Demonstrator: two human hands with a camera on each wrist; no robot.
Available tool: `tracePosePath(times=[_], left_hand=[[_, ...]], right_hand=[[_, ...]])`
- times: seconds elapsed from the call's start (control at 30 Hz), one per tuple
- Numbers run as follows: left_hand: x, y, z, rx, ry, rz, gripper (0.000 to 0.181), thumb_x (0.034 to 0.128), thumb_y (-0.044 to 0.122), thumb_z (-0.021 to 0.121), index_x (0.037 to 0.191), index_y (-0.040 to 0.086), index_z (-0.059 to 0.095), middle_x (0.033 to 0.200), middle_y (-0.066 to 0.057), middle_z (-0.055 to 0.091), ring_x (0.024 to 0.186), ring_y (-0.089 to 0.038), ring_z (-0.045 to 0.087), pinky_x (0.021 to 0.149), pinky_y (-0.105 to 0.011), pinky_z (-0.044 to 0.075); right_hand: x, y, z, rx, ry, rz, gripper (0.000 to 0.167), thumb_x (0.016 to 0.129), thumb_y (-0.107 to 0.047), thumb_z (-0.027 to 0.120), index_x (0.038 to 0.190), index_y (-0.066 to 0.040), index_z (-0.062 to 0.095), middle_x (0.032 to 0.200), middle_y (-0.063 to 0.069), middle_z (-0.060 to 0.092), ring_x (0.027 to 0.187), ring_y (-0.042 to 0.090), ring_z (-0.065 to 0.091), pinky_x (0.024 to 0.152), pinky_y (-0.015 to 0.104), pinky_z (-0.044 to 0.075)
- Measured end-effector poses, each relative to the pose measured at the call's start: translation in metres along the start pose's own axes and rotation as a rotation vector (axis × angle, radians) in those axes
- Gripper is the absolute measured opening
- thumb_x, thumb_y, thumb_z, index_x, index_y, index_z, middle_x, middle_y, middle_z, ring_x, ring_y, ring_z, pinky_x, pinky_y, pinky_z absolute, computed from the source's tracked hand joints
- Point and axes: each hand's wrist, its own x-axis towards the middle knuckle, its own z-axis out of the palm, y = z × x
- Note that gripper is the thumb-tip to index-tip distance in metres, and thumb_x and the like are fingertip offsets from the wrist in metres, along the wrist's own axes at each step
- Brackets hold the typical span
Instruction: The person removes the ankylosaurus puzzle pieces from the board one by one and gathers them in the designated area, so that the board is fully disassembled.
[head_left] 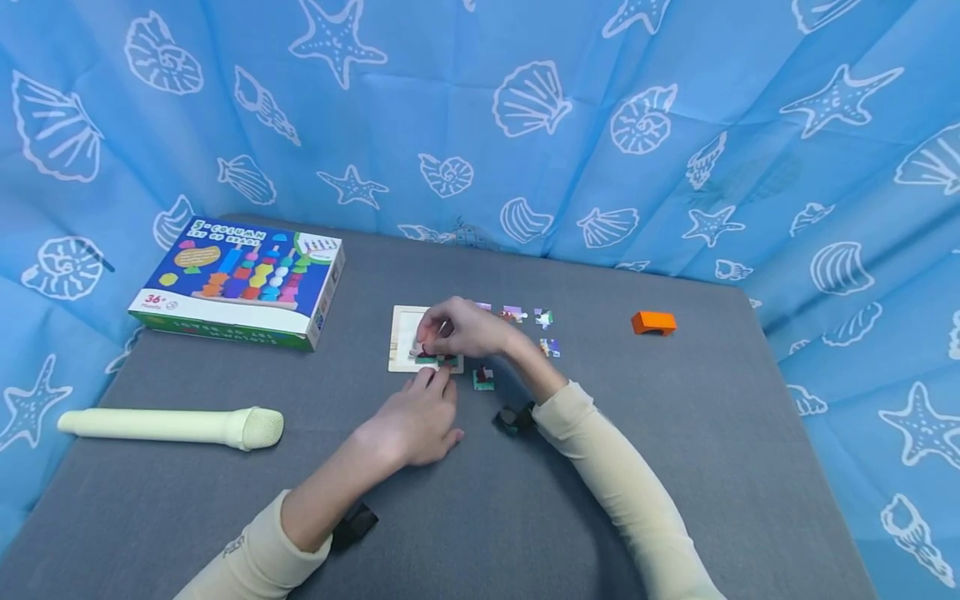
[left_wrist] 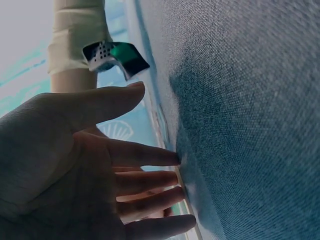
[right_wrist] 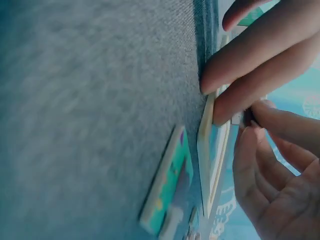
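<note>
A pale puzzle frame (head_left: 394, 340) lies flat at the middle of the table, with green and dark pieces in its lower part. Over it, my right hand (head_left: 472, 329) pinches a small dark puzzle piece (right_wrist: 248, 118) between thumb and fingers; the fingers hide most of that piece. My left hand (head_left: 415, 423) has its fingers extended, and the fingertips (left_wrist: 172, 158) rest on the frame's near edge. Just right of the frame lies a loose green puzzle piece (head_left: 483, 380) with a dark figure on it.
Several more puzzle pieces (head_left: 513, 314) lie beyond my right wrist. An orange block (head_left: 653, 322) sits farther right. At the left are a boxed bead toy (head_left: 232, 279) and a pale yellow microphone (head_left: 165, 424). A blue shell-patterned curtain (head_left: 480, 108) hangs behind the grey table (head_left: 720, 450).
</note>
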Motion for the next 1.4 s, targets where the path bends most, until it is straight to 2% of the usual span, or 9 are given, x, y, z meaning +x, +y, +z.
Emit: tracePosePath(times=[0.13,0.23,0.4,0.63,0.77,0.97,1.1,1.2,1.4], left_hand=[[-0.016,0.016,-0.030,-0.021,-0.057,-0.030,0.075,0.1082,0.043,0.066,0.161,-0.006,0.045,0.175,-0.024,0.033,0.160,-0.042,0.034,0.129,-0.060,0.040],[-0.025,0.024,-0.044,-0.010,-0.069,-0.038,0.074,0.1094,0.043,0.064,0.162,-0.005,0.044,0.173,-0.023,0.036,0.160,-0.041,0.035,0.130,-0.056,0.041],[-0.025,0.025,-0.044,0.001,-0.062,-0.036,0.072,0.1096,0.041,0.064,0.161,-0.006,0.046,0.172,-0.024,0.037,0.158,-0.041,0.037,0.126,-0.057,0.045],[-0.025,0.024,-0.044,-0.029,-0.073,-0.049,0.071,0.1101,0.040,0.062,0.162,-0.005,0.044,0.178,-0.023,0.029,0.162,-0.041,0.033,0.131,-0.055,0.040],[-0.015,0.016,-0.030,-0.037,-0.065,-0.041,0.075,0.1083,0.044,0.064,0.162,-0.005,0.045,0.178,-0.023,0.028,0.162,-0.043,0.033,0.129,-0.059,0.041],[-0.006,0.008,-0.017,-0.023,-0.054,-0.029,0.076,0.1079,0.045,0.064,0.162,-0.004,0.045,0.179,-0.023,0.027,0.163,-0.043,0.032,0.129,-0.060,0.041],[-0.014,0.014,-0.028,-0.031,-0.054,-0.028,0.074,0.1080,0.043,0.065,0.161,-0.005,0.047,0.178,-0.023,0.029,0.163,-0.043,0.033,0.130,-0.059,0.040],[-0.025,0.022,-0.043,-0.031,-0.061,-0.035,0.071,0.1093,0.041,0.064,0.160,-0.006,0.047,0.177,-0.024,0.031,0.163,-0.042,0.034,0.131,-0.056,0.040],[-0.029,0.025,-0.047,-0.038,-0.064,-0.032,0.069,0.1106,0.039,0.062,0.160,-0.006,0.046,0.177,-0.024,0.031,0.163,-0.041,0.034,0.131,-0.054,0.040]], right_hand=[[-0.013,0.004,-0.002,0.031,0.043,-0.024,0.010,0.101,-0.003,0.073,0.110,-0.001,0.077,0.098,0.011,0.078,0.086,0.013,0.071,0.083,0.025,0.062],[-0.026,0.010,-0.005,0.060,0.053,-0.027,0.011,0.101,-0.002,0.073,0.112,0.000,0.077,0.099,0.012,0.079,0.087,0.013,0.073,0.083,0.026,0.062],[-0.048,0.024,-0.012,0.086,0.077,0.002,0.013,0.101,-0.001,0.072,0.114,0.000,0.076,0.102,0.012,0.078,0.089,0.013,0.072,0.084,0.026,0.062],[-0.079,0.044,-0.023,0.121,0.120,0.079,0.014,0.101,-0.003,0.074,0.115,-0.001,0.077,0.102,0.013,0.078,0.084,0.014,0.070,0.077,0.033,0.063],[-0.096,0.052,-0.029,0.120,0.141,0.110,0.016,0.101,-0.004,0.075,0.117,-0.002,0.077,0.103,0.012,0.078,0.081,0.014,0.068,0.076,0.032,0.063],[-0.117,0.062,-0.035,0.118,0.120,0.154,0.019,0.101,-0.002,0.073,0.120,0.000,0.076,0.106,0.015,0.078,0.083,0.015,0.069,0.079,0.032,0.065],[-0.123,0.065,-0.035,0.098,0.080,0.157,0.020,0.101,0.000,0.073,0.120,0.001,0.076,0.105,0.016,0.079,0.084,0.016,0.070,0.078,0.033,0.065],[-0.124,0.065,-0.035,0.073,0.057,0.150,0.018,0.101,0.000,0.072,0.119,0.000,0.077,0.104,0.017,0.078,0.085,0.017,0.069,0.077,0.031,0.064],[-0.123,0.060,-0.036,0.024,0.051,0.161,0.015,0.101,0.001,0.070,0.115,-0.001,0.078,0.097,0.014,0.076,0.082,0.019,0.065,0.075,0.029,0.061]])
